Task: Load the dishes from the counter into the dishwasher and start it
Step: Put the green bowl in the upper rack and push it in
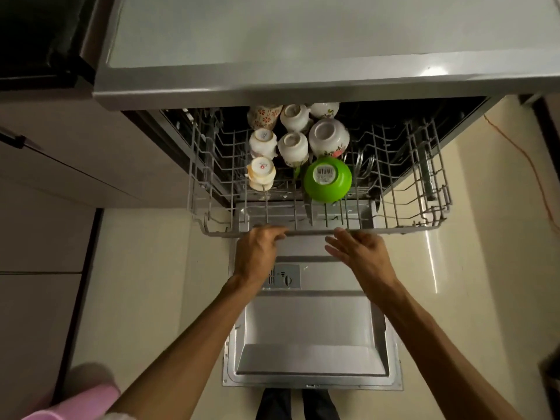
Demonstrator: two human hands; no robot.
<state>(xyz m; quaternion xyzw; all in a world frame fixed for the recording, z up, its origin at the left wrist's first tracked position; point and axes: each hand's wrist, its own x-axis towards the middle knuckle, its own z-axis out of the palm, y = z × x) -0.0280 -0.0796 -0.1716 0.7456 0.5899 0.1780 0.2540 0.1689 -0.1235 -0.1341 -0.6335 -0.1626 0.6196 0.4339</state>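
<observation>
The dishwasher's grey wire upper rack [409, 228] is pulled out over the open door [309, 344]. In it stand several upside-down white cups [293, 147], a flowered white bowl [328, 137] and a green bowl [328, 178] with a barcode sticker on its base. My left hand [259, 250] grips the rack's front rail with curled fingers. My right hand [359, 251] reaches to the same rail with fingers nearly straight, the tips at or just under the bar. The rack's right half holds no dishes.
The steel counter edge [303, 86] overhangs the dishwasher. The detergent dispenser [285, 277] sits on the inner door. Cabinet fronts [60, 165] line the left. An orange cable [527, 165] runs along the floor at right. A pink object [75, 401] shows at bottom left.
</observation>
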